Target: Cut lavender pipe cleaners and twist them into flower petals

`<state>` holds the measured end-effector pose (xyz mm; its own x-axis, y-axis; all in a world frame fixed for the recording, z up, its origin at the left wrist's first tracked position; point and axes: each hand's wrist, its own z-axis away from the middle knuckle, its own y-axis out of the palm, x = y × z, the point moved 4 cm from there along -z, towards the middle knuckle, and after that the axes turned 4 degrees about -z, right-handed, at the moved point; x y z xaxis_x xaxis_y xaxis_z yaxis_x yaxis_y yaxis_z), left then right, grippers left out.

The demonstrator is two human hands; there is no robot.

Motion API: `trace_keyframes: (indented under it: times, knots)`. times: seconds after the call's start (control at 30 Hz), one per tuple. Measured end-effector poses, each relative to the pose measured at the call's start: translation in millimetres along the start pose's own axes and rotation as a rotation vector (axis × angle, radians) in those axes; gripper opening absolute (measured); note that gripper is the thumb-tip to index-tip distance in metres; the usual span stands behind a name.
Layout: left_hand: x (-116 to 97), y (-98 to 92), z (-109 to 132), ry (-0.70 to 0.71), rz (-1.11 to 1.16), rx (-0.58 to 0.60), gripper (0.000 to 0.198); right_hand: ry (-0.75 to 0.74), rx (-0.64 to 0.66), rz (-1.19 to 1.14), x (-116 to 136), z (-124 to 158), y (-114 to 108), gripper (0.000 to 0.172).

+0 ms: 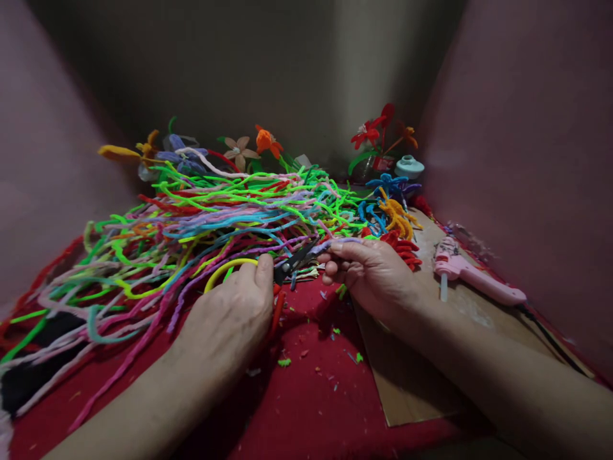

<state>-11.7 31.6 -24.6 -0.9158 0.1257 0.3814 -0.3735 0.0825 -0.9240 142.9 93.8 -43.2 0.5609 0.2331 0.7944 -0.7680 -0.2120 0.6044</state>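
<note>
My left hand (239, 300) is closed round the handles of a pair of scissors (293, 263), whose dark blades point up and to the right. A yellow handle loop shows above this hand, and a red part shows below it. Between thumb and fingers, my right hand (376, 271) pinches a lavender pipe cleaner (323, 247), close to the blade tips. Whether the blades touch it I cannot tell. Behind both hands spreads a big heap of pipe cleaners (239, 211) in green, pink, blue, yellow and red.
On the right a pink glue gun (488, 279) lies on a brown board (407, 383), its cord trailing right. Pipe-cleaner flowers, including a red one (368, 133) and an orange one (268, 142), stand at the back. Small scraps dot the red cloth (306, 396). Walls enclose the sides.
</note>
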Motion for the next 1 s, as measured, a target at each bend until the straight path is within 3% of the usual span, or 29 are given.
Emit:
trace_keyframes:
  times: [0.13,0.27,0.53,0.83,1.0]
  knots:
    - [-2.7,2.2,-2.1,0.041,0.02,0.054,0.053,-0.052,-0.037,0.081,4.3,3.4,2.6,0.007]
    - [-3.6,3.1,-3.0,0.058,-0.008,0.009,0.054,-0.026,-0.108,0.129,6.2,7.0,4.0,0.006]
    - [-3.3,5.2,-4.7,0.048,-0.12,-0.08,0.051,-0.03,-0.126,0.13,7.4,8.4,3.6,0.005]
    - [-3.1,4.8,-2.9,0.052,0.051,0.042,0.055,0.006,-0.054,0.067,3.3,3.7,-0.3,0.005]
    - [-3.4,2.0,-3.6,0.062,0.025,0.063,0.06,0.045,-0.053,0.036,1.8,1.8,-1.7,0.006]
